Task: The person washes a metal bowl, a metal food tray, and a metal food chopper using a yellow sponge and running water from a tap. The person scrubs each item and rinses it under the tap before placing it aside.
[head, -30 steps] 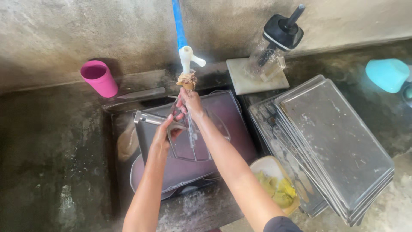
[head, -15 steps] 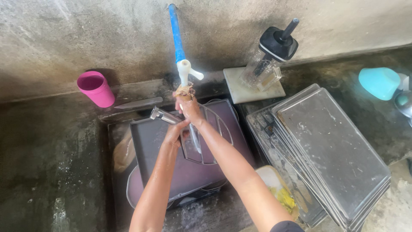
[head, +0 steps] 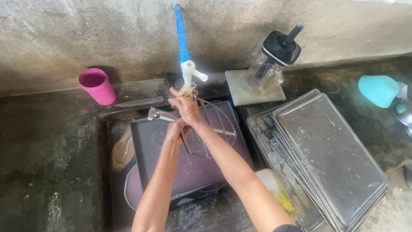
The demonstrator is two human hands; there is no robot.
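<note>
In the head view, both hands meet just above the middle of the frame, under a white tap [head: 190, 73] that ends a blue pipe [head: 180, 32] coming down the rough wall from the top edge. The left hand [head: 174, 129] is curled shut around a metal mixer attachment [head: 201, 122], a wire-framed paddle whose silver shaft sticks out to the left of the hands and whose loops spread to their right. The right hand [head: 186, 107] lies over the same piece just below the tap's cloth-wrapped spout, fingers bent loosely against the metal; whether it truly grips cannot be told. The attachment hangs above a dark tray [head: 171, 172] lying in the wet sink [head: 116, 180] at centre and lower left of the frame. On the ledge at upper left stands a pink cup [head: 97, 86], with a knife [head: 139, 102] lying flat just to its right. At upper right a clear blender jar [head: 270, 68] with a black lid leans on a white board [head: 249, 94]. A stack of metal baking trays [head: 326, 159] fills the right side, and a turquoise bowl [head: 378, 90] sits upside down near the right edge.
</note>
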